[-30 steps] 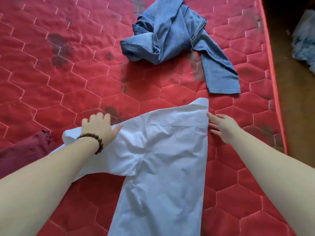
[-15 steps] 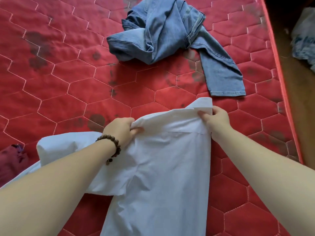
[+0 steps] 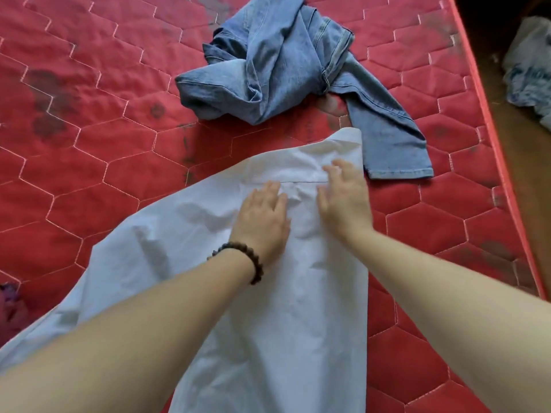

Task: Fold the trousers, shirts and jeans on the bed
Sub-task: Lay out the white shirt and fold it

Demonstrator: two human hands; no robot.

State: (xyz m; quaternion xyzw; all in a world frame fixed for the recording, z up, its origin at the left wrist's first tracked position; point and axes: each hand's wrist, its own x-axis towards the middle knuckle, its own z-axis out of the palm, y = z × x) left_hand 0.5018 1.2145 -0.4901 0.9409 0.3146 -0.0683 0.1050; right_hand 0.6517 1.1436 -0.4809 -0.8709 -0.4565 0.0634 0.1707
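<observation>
Palms flat, left hand [image 3: 262, 217] and right hand [image 3: 346, 198] press the white shirt [image 3: 298, 308] near the bed's [image 3: 89, 162] right edge, holding nothing; smoothing outward from the collar should flatten creases.

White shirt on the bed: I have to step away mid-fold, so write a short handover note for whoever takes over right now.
Left hand: open, flat on the white shirt below the collar.
Right hand: open, fingers spread, pressing the shirt near its right edge.
The shirt lies spread on the red mattress, one side apparently folded in so the right edge runs straight; it is not yet a finished fold.
Jeans: crumpled heap beyond the shirt, one leg trailing right, unfolded.
Dark red garment: at the left edge, barely in view, state unclear.
Left: finish the shirt, then fold the jeans and the rest.
</observation>
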